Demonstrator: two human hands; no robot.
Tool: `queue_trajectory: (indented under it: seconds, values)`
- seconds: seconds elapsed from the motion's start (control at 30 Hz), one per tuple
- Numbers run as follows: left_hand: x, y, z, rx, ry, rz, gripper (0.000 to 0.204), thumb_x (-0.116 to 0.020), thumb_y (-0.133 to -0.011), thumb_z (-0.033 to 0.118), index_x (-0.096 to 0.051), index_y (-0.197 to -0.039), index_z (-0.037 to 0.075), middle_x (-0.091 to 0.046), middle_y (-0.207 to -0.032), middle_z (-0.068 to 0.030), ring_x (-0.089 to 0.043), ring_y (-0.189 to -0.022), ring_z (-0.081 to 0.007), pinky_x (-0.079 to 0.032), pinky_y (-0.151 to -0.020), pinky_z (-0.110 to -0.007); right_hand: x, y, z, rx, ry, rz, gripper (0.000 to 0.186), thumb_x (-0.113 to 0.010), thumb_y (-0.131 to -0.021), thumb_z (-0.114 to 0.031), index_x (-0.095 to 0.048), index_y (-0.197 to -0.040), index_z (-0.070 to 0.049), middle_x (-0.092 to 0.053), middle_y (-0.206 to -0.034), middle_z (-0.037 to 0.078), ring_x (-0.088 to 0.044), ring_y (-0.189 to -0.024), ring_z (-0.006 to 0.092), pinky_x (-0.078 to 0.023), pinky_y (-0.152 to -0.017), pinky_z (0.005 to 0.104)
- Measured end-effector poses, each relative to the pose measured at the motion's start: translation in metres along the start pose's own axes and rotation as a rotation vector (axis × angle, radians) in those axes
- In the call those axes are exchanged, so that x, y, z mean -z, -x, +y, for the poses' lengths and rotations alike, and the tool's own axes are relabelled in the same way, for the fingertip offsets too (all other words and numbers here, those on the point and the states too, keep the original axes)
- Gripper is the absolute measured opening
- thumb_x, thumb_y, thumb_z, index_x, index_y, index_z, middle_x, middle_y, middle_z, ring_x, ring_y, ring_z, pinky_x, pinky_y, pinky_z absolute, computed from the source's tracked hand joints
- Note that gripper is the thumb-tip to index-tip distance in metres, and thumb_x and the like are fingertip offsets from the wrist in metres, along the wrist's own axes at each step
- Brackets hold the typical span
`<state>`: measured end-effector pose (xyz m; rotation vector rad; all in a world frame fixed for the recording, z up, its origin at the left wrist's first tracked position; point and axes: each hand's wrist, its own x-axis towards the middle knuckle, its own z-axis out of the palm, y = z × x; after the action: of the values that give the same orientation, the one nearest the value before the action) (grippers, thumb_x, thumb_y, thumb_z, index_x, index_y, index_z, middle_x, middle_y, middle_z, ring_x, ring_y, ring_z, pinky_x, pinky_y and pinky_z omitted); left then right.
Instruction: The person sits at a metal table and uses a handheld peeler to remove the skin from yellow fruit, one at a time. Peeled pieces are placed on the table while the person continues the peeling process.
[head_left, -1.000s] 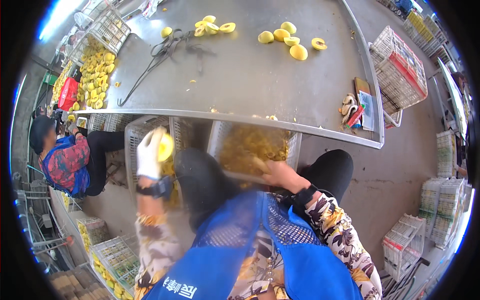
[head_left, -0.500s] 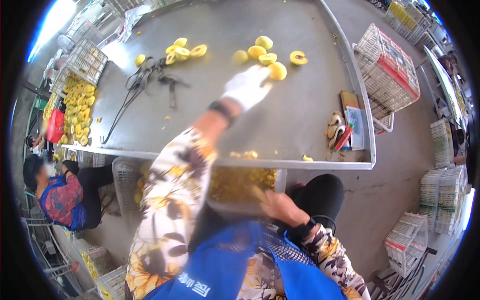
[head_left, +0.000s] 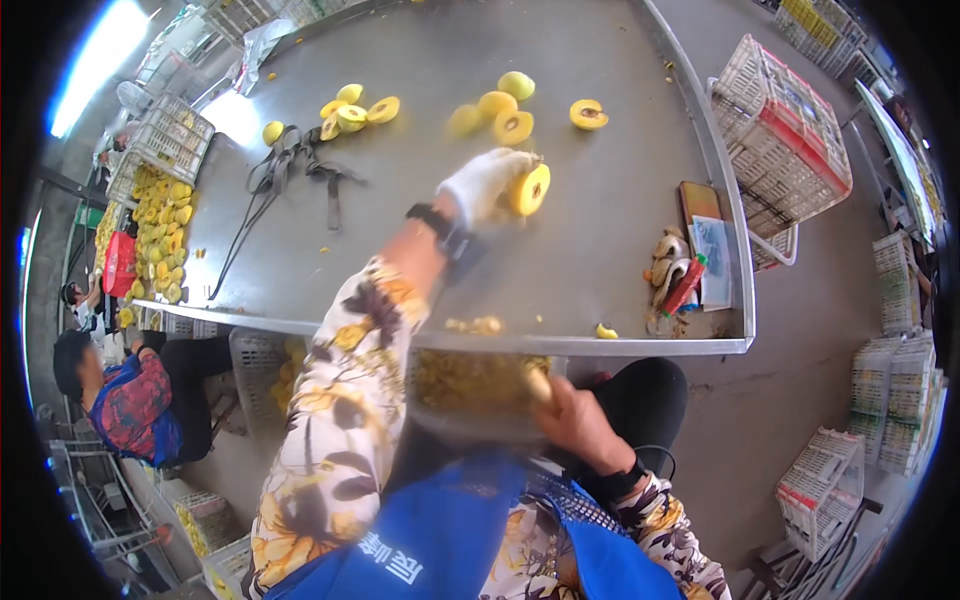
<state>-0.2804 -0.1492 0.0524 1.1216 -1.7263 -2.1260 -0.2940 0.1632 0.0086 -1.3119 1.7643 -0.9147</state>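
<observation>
My left hand (head_left: 482, 186), in a white glove, is closed on a halved yellow fruit (head_left: 530, 192), cut face showing, over the steel table (head_left: 460, 270). More whole and halved yellow fruits (head_left: 512, 127) lie just beyond it, with another cluster (head_left: 352, 117) to the left. My bare right hand (head_left: 580, 425) is closed around a small pale-handled tool (head_left: 540, 386) below the table's front edge, beside a crate of yellow pieces (head_left: 460, 380). The tool's far end is too blurred to make out.
Tangled dark straps (head_left: 285, 165) and a heap of halved fruit (head_left: 160, 240) lie on the table's left. A cloth and small items (head_left: 680, 280) sit at its right corner. Crates (head_left: 775, 130) stand beyond the right edge. A seated co-worker (head_left: 135, 410) is at the left.
My left hand has gone from below the table edge up to the fruit group, and now draws one half back toward me. My right hand stays low with the tool.
</observation>
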Motion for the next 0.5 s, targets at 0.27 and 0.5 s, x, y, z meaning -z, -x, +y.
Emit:
queue_trajectory:
  seconds: [0.27,0.5]
  values:
    - [-0.009,0.167,-0.023,0.316,0.114,-0.071,0.052,-0.044,-0.084,0.053,-0.056,-0.101,0.006,-0.062,-0.082,-0.0052,-0.061,-0.061,-0.0156,-0.047,-0.042,-0.022,0.015,-0.042,-0.062,0.109,-0.187,0.31,0.05,-0.064,-0.075,-0.022,-0.046,-0.116,-0.001,-0.06,-0.083,0.024,-0.063,-0.077,0.0324,-0.049,-0.066,0.0341]
    - [-0.045,0.233,-0.091,-0.272,0.573,0.122,0.04,-0.047,-0.089,0.037,-0.046,-0.117,0.008,-0.054,-0.101,-0.0047,-0.053,-0.092,-0.0168,-0.044,-0.079,-0.029,-0.03,-0.032,-0.074,-0.129,-0.573,0.129,0.042,-0.062,-0.078,-0.023,-0.05,-0.108,0.004,-0.061,-0.089,0.009,-0.057,-0.08,0.0135,-0.047,-0.069,0.0272]
